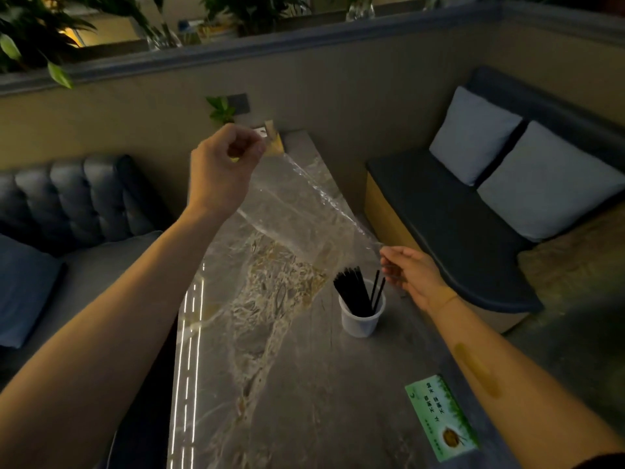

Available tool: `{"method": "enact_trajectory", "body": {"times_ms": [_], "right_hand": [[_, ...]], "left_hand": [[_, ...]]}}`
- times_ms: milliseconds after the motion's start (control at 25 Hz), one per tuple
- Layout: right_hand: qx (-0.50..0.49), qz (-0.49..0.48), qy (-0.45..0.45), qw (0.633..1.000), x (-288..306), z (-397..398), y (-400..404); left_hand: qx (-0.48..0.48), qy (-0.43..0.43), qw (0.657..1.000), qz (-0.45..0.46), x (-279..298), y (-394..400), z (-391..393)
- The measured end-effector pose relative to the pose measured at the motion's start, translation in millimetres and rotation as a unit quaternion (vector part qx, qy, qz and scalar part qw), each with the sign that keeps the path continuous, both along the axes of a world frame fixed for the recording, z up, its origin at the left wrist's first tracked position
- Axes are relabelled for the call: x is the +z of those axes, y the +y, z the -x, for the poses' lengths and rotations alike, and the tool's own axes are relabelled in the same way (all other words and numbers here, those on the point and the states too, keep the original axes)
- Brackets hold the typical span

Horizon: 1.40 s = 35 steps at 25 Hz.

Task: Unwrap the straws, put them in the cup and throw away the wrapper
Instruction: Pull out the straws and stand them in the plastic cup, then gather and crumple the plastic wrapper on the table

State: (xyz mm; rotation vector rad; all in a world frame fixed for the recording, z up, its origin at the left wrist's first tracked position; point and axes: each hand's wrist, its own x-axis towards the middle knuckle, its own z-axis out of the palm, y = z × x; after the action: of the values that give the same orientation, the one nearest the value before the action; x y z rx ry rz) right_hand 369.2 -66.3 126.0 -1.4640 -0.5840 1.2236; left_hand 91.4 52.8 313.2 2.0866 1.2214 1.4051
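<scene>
A white cup [361,319] stands on the marble table [287,384] with several black straws [353,292] upright in it. Above the table a clear plastic wrapper [297,204] is stretched out, looking empty. My left hand [223,170] is raised and pinches the wrapper's upper end. My right hand [411,275] is lower, just right of the cup, and its fingertips hold the wrapper's lower end above the straws.
A green printed card [443,418] lies at the table's near right. A small stand [274,142] sits at the table's far end. A tufted sofa [84,198] is on the left, a bench with two pillows [521,164] on the right.
</scene>
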Motion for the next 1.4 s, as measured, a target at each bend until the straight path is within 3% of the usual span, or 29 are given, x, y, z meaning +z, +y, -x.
{"method": "enact_trajectory", "body": {"times_ms": [320,600,800,960,1080,1200,1400], "right_hand": [[0.033,-0.055,-0.06,0.996,23.4,47.0,26.1],[0.111,-0.035,-0.197,0.973,0.3,120.1,26.5],[0.168,0.048,-0.255,0.951,-50.1,151.7,6.6],[0.169,0.136,-0.215,0.952,-93.4,163.6,-15.8],[0.178,0.181,-0.133,0.958,-111.7,168.8,-35.0],[0.221,0.22,-0.143,0.939,-127.9,173.6,-52.1],[0.191,0.242,-0.207,0.929,-150.9,180.7,-63.0]], "left_hand": [[0.092,-0.11,0.985,0.097,-42.7,-5.9,100.0],[0.195,-0.195,0.921,0.275,-154.6,-64.7,194.2],[0.254,-0.173,0.864,0.398,-250.2,-121.2,235.9],[0.262,-0.152,0.831,0.466,-302.6,-156.7,248.8],[0.26,-0.125,0.809,0.513,-329.1,-173.0,254.2],[0.262,-0.094,0.791,0.545,-349.5,-185.6,258.1],[0.248,-0.074,0.781,0.568,-364.6,-188.9,265.7]]}}
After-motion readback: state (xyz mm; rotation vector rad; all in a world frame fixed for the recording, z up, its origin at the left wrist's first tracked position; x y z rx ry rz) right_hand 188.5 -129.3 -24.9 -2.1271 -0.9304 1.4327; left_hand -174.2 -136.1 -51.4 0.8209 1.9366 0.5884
